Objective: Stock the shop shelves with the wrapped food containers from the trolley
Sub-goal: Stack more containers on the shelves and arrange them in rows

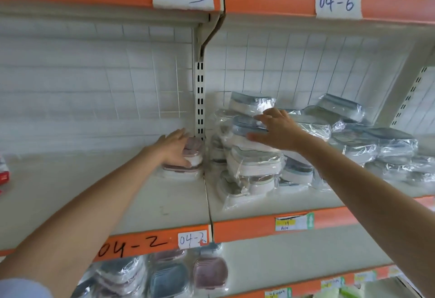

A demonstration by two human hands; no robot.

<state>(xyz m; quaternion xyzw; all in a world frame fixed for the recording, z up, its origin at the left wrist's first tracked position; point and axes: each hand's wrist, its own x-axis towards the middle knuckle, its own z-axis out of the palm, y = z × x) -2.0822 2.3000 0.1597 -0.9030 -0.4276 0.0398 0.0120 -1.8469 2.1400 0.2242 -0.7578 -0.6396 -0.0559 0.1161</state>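
Placement is the step in hand: the left hand (177,146) grips a pink-lidded pack (188,160) from above, fingers curled over its far edge, seating it on the shelf (141,199) at about 9 o'clock of the upright (200,100). The right hand (276,130) lies with fingers nearly straight against the blue-lidded pile (254,156) at 3 o'clock, steadying it. Best, I judge, to push the pink pack square to the upright and release only once it sits flat, keeping the leaning pile braced. No trolley shows.
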